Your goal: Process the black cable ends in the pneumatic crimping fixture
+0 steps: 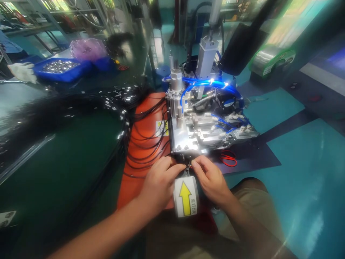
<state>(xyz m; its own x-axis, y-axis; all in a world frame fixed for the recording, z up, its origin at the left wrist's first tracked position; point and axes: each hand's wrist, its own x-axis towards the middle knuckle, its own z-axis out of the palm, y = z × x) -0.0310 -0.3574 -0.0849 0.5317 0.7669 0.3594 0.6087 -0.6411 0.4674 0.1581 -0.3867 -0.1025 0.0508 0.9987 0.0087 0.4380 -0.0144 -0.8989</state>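
At the machine (188, 140)'s near edge, the right hand (212, 180)'s fingers pinch a tiny part (189, 165); the left hand (161, 178) adjoins it leftward, grip unclear.

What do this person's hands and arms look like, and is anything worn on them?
Plain human ones: the left hand and right hand wear no gloves. Both forearms are bare; no sleeve, watch or bracelet shows on either. Fine details are blurred.

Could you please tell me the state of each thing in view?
Left hand: fingers bent, grip unclear
Right hand: fingers bent, grip unclear
Arrow label: pointing towards the machine
Black cables: looped over the red panel
Blue tubes: bent in an arch
Blue bin: holding small shiny parts
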